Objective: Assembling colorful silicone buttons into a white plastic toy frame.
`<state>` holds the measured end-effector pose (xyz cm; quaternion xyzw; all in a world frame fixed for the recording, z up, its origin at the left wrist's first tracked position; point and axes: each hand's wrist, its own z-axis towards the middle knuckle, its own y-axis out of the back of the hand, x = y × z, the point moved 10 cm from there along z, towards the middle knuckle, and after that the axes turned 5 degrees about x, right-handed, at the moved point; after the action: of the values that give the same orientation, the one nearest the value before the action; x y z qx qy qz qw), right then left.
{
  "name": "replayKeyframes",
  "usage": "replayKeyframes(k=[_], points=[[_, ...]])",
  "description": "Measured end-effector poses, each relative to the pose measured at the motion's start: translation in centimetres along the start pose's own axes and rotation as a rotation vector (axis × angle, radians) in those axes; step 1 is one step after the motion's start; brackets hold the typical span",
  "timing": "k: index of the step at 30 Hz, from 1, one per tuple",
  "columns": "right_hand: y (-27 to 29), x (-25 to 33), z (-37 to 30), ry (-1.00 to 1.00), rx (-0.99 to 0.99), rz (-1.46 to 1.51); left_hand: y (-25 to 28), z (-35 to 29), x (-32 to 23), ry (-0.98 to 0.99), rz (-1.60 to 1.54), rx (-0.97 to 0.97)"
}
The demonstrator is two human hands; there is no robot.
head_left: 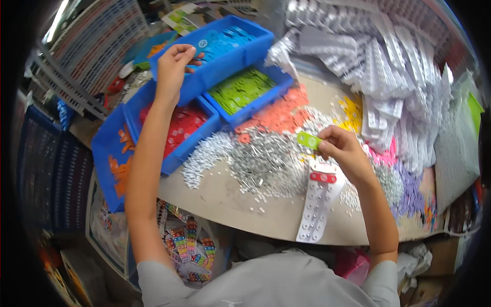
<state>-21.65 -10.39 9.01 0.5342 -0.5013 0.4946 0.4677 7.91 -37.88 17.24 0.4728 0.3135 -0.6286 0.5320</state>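
My left hand (176, 60) is raised over the long blue bin of light-blue pieces. Its thumb and fingers pinch a small light-blue plastic piece (203, 44) with a pale round mark. Between the fingertips of my right hand (341, 148) is a flat lime-green plastic piece (308, 140), held above the table. Just below that hand lies a white studded plastic strip (314, 212), reaching the table's near edge. A red piece (323, 177) sits across its upper part, with a whitish piece (323, 168) above it.
Blue bins hold green pieces (243, 89), red pieces (186, 125) and orange pieces (120, 171). Loose metal parts (266, 158), white bits (204, 153), coral pieces (279, 110) and purple pieces (409, 189) spread over the table. White strips (378, 66) pile up at the back right.
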Motion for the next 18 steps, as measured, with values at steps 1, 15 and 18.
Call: replayKeyframes(k=[1, 15, 18], points=[[1.0, -1.2, -2.2, -0.03, -0.039, 0.051, -2.2, -2.5, -1.8, 0.002, -0.003, 0.074], [4.6, -6.4, -20.1, 0.088, -0.561, 0.142, -26.5, -26.2, 2.2, -0.067, 0.196, 0.609], [4.9, -6.2, -21.1, 0.042, -0.58, -0.028, -27.6, -26.7, 2.8, -0.068, 0.262, 0.565]])
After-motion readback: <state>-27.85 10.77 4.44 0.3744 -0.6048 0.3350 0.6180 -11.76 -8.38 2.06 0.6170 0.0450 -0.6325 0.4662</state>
